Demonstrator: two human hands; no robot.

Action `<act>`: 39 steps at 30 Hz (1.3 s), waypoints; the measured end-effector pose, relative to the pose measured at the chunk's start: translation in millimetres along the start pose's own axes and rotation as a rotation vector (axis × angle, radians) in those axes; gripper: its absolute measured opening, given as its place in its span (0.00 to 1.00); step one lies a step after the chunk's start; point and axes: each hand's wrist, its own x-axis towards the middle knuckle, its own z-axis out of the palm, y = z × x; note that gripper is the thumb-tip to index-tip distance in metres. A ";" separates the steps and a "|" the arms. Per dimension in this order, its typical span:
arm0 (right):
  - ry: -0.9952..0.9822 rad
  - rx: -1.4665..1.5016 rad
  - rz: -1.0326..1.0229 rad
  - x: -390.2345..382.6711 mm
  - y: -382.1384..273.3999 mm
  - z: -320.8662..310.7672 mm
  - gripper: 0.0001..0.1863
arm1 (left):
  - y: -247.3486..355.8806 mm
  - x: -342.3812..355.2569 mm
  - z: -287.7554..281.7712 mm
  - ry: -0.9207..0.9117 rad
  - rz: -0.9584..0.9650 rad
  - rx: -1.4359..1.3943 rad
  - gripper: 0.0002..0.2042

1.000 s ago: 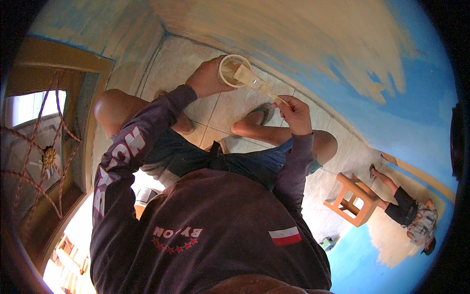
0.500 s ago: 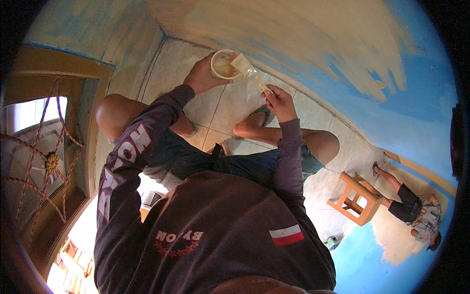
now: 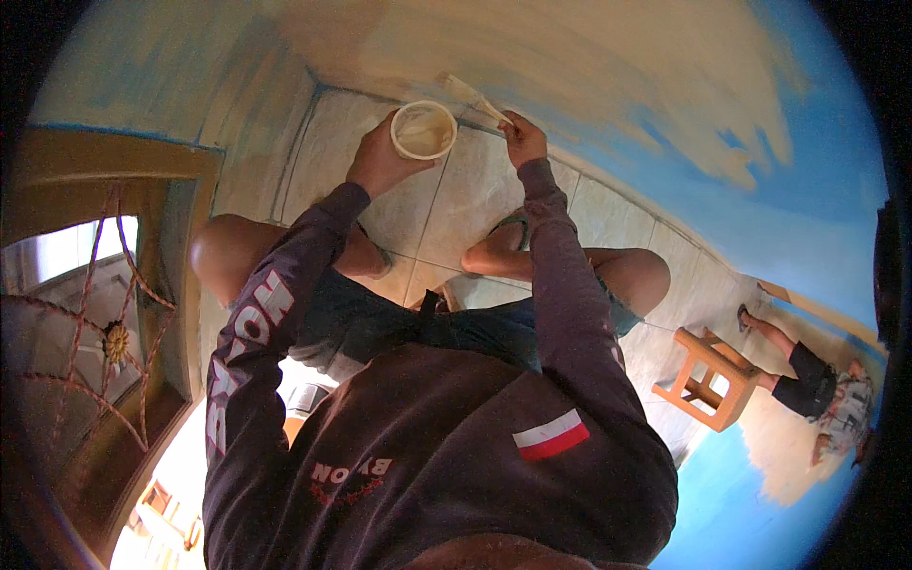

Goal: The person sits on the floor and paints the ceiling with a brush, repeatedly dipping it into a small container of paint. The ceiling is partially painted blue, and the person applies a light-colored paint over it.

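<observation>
My left hand [image 3: 382,161] is wrapped round a white paint tub [image 3: 424,154], tilted so that cream-coloured paint shows inside. In my right hand [image 3: 523,141], closed round its handle, is a paintbrush [image 3: 470,95]. Its bristle end points up and left, against or very near the lower wall [image 3: 408,47]; I cannot tell whether it touches. Cream-beige paint covers this part of the wall, with blue [image 3: 807,190] showing farther right. The brush is to the right of the tub and apart from it.
Pale floor tiles [image 3: 456,204] lie between my bent legs and the wall. On the left is a brown-framed opening [image 3: 114,152] with twisted metal bars. An orange-brown stool [image 3: 708,380] stands to the right, and beyond it another person [image 3: 817,389] is by a partly painted wall.
The brush has left the tub's rim and moved up to the wall with my right hand, the arm stretching forward. The tub has shifted slightly left and down in view.
</observation>
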 end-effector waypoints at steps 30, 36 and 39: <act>0.807 -0.623 0.784 -151.3 170.9 -221.1 0.13 | 15.8 -7.2 9.2 -0.101 0.015 -0.015 0.39; 0.884 -0.545 0.900 -148.5 141.1 -190.3 0.14 | 15.6 -8.4 8.3 -0.099 0.027 -0.041 0.40; 0.846 -0.361 0.765 -147.9 90.9 -137.3 0.14 | 9.1 -10.1 6.4 -0.096 0.025 -0.038 0.40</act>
